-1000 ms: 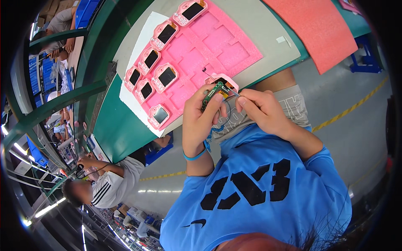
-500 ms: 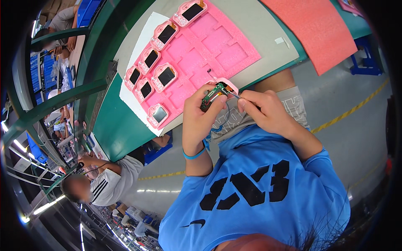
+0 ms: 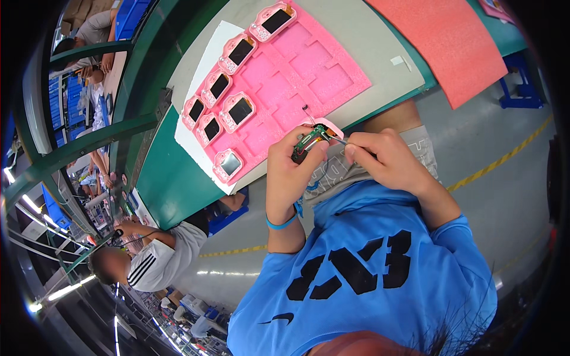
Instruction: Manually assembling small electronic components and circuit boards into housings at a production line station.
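Observation:
My left hand [image 3: 289,175] is closed around an opened pink handheld device, just past the table's near edge. A green circuit board [image 3: 309,138] faces up in it, and part of its pink shell [image 3: 331,123] shows beyond the board. A thin wire runs from it to a small black part [image 3: 305,107] over the foam. My right hand [image 3: 386,157] pinches a thin, slender tool [image 3: 337,140], whose kind I cannot make out. Its tip reaches the board's right end. A blue band [image 3: 281,223] circles my left wrist.
A pink foam tray [image 3: 309,62] with cut-out recesses lies on the table; several pink devices with dark screens [image 3: 240,111] sit along its left side. An orange-red foam sheet [image 3: 442,47] hangs over the table edge at right. Another person [image 3: 160,255] sits at left.
The whole scene has shifted slightly in the picture. Both hands stay at the device, the tool tip still at the board.

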Motion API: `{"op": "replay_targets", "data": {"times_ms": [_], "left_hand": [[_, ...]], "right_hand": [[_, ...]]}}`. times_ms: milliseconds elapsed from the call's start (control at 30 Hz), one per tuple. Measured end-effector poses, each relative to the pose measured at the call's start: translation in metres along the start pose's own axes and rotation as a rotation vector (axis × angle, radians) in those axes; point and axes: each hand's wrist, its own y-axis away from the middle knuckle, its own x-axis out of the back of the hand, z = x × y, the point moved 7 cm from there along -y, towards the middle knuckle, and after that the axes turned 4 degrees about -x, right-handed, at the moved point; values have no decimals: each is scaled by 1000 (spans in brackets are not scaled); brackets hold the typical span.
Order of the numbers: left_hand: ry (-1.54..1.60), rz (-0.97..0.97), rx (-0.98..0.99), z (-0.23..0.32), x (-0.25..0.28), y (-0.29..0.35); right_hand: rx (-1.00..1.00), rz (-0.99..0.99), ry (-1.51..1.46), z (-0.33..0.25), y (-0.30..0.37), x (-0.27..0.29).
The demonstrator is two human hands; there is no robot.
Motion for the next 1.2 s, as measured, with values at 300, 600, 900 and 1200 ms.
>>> {"op": "replay_targets", "data": {"times_ms": [300, 600, 900, 1200], "left_hand": [[-46, 120, -19, -8, -8, -6], [123, -46, 105, 25, -8, -24], [196, 17, -31, 22, 18, 9], [-544, 445, -662, 7, 12, 20]], "right_hand": [[-9, -25, -24, 1, 2, 0], [33, 172, 119, -19, 16, 56], [536, 170, 692, -48, -35, 10], [605, 0, 981, -57, -44, -4]]}}
